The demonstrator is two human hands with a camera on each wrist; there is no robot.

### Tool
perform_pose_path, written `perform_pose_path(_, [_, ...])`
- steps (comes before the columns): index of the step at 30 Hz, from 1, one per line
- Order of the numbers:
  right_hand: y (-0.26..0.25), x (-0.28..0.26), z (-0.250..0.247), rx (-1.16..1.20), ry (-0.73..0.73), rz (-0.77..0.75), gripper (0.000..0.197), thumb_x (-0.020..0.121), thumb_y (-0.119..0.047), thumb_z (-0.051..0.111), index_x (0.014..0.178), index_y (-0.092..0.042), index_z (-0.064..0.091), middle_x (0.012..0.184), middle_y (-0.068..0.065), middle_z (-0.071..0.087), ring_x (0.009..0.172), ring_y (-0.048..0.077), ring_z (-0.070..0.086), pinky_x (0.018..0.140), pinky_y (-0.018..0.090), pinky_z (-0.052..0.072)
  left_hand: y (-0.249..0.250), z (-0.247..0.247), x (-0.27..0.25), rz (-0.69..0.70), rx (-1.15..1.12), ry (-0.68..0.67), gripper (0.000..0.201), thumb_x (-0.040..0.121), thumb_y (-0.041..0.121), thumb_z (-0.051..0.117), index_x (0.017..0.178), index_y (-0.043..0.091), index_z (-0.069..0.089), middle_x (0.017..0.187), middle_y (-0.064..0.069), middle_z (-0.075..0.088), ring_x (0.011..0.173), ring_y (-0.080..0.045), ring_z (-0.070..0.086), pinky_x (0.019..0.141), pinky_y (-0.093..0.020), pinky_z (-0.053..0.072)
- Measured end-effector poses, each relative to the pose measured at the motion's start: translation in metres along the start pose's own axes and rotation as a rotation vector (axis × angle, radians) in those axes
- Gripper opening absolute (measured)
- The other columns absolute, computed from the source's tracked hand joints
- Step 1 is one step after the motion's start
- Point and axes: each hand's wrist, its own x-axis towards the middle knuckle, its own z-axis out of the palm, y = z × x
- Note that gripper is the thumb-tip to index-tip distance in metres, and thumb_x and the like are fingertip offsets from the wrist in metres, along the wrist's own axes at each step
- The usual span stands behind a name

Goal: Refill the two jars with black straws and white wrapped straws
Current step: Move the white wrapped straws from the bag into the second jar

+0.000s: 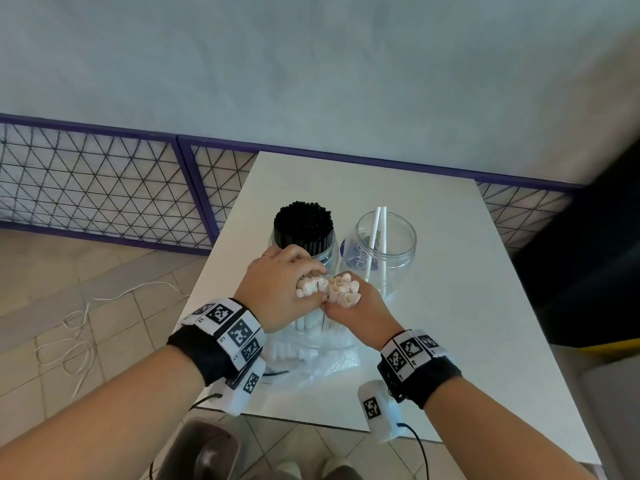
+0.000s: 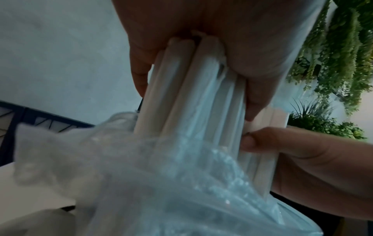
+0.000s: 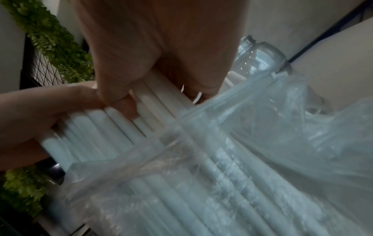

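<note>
On the white table [image 1: 450, 306] stand two clear jars. The left jar [image 1: 325, 259] is packed with black straws [image 1: 303, 225]. The right jar [image 1: 398, 251] holds only two white wrapped straws [image 1: 375, 230]. In front of them a clear plastic bag [image 1: 322, 367] holds white wrapped straws [image 2: 189, 89] standing upright. My left hand [image 1: 273, 296] grips one bunch of these by its top [image 1: 308, 287]. Right beside it my right hand [image 1: 363, 311] grips a second bunch [image 1: 341, 289]. In the right wrist view my fingers [image 3: 121, 89] curl round the straws [image 3: 96, 126] above the bag's mouth [image 3: 262, 143].
A purple-framed wire mesh fence [image 1: 104, 188] runs behind the table below a grey wall. A white cable [image 1: 69, 341] lies on the tiled floor at the left. A dark block [image 1: 588, 271] stands to the right. A grey seat [image 1: 204, 448] sits under the table's near edge.
</note>
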Motion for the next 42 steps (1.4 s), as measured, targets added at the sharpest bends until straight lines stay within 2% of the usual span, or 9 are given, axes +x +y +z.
perform_pose_path(10, [-0.035,0.001,-0.024,0.116,0.075,-0.076,0.019,0.077,-0.004,0.067,0.081,0.008,0.053,0.071,0.007,0.051,0.067,0.014,0.05,0.062,0.026,0.042,0.007,0.006,0.002,-0.072,0.029,0.066,0.052,0.07,0.071,0.041,0.105,0.04,0.062,0.108,0.015,0.054,0.101,-0.015,0.047,0.085,-0.031,0.042])
perform_pose_path(12, [-0.051,0.002,-0.036,0.164,0.065,-0.094,0.01,0.081,0.004,0.065,0.077,-0.001,0.057,0.074,0.009,0.052,0.07,0.017,0.051,0.066,0.031,0.043,0.008,0.006,0.002,-0.088,0.02,0.069,0.053,0.069,0.072,0.042,0.105,0.039,0.063,0.108,0.014,0.054,0.101,-0.015,0.046,0.086,-0.032,0.042])
perform_pose_path(15, [-0.081,0.007,-0.061,0.189,0.049,-0.177,0.023,0.077,-0.004,0.069,0.07,-0.025,0.061,0.076,0.003,0.059,0.074,0.017,0.058,0.067,0.032,0.048,0.009,0.004,0.003,-0.101,0.032,0.059,0.053,0.069,0.072,0.041,0.106,0.039,0.062,0.109,0.014,0.053,0.099,-0.014,0.044,0.085,-0.03,0.041])
perform_pose_path(22, [-0.139,0.03,-0.128,0.3,0.134,-0.348,0.013,0.06,-0.022,0.067,0.069,-0.032,0.064,0.079,0.003,0.06,0.082,0.023,0.055,0.074,0.037,0.04,0.006,0.006,0.002,-0.1,0.052,0.056,0.052,0.069,0.073,0.043,0.105,0.039,0.061,0.108,0.018,0.05,0.096,-0.01,0.041,0.084,-0.023,0.032])
perform_pose_path(26, [-0.122,0.062,-0.149,0.218,0.319,-0.36,0.019,0.071,-0.014,0.071,0.084,-0.017,0.058,0.081,0.001,0.06,0.076,0.014,0.059,0.071,0.026,0.046,0.009,0.005,0.002,-0.104,0.051,0.064,0.053,0.069,0.072,0.042,0.106,0.04,0.062,0.109,0.019,0.05,0.097,-0.009,0.042,0.084,-0.021,0.029])
perform_pose_path(29, [-0.088,0.083,-0.148,0.103,0.411,-0.226,0.024,0.079,-0.013,0.073,0.096,-0.013,0.055,0.077,-0.005,0.059,0.067,0.007,0.058,0.066,0.025,0.045,0.01,0.006,0.003,-0.123,0.047,0.067,0.052,0.068,0.072,0.043,0.105,0.041,0.062,0.109,0.02,0.049,0.098,-0.009,0.041,0.085,-0.021,0.03])
perform_pose_path(35, [-0.029,0.111,-0.138,-0.028,0.387,0.02,0.052,0.079,-0.026,0.077,0.121,-0.013,0.049,0.11,0.004,0.059,0.104,0.025,0.059,0.088,0.036,0.049,0.009,0.011,0.003,-0.124,0.051,0.091,0.045,0.07,0.07,0.048,0.103,0.042,0.062,0.107,0.02,0.049,0.098,-0.01,0.042,0.085,-0.026,0.038])
perform_pose_path(40, [-0.012,0.112,-0.141,-0.111,0.397,-0.008,0.075,0.079,-0.03,0.076,0.139,-0.021,0.032,0.131,0.002,0.041,0.117,0.016,0.043,0.099,0.033,0.039,0.009,0.012,0.005,-0.11,0.053,0.099,0.043,0.071,0.068,0.047,0.102,0.042,0.062,0.107,0.02,0.049,0.097,-0.009,0.042,0.084,-0.022,0.034])
perform_pose_path(42, [-0.014,0.096,-0.14,-0.118,0.48,-0.111,0.069,0.083,-0.031,0.071,0.139,-0.02,0.034,0.129,0.0,0.041,0.117,0.015,0.043,0.099,0.03,0.04,0.009,0.012,0.007,-0.11,0.053,0.099,0.043,0.071,0.069,0.046,0.101,0.043,0.062,0.107,0.021,0.049,0.097,-0.008,0.042,0.083,-0.022,0.034])
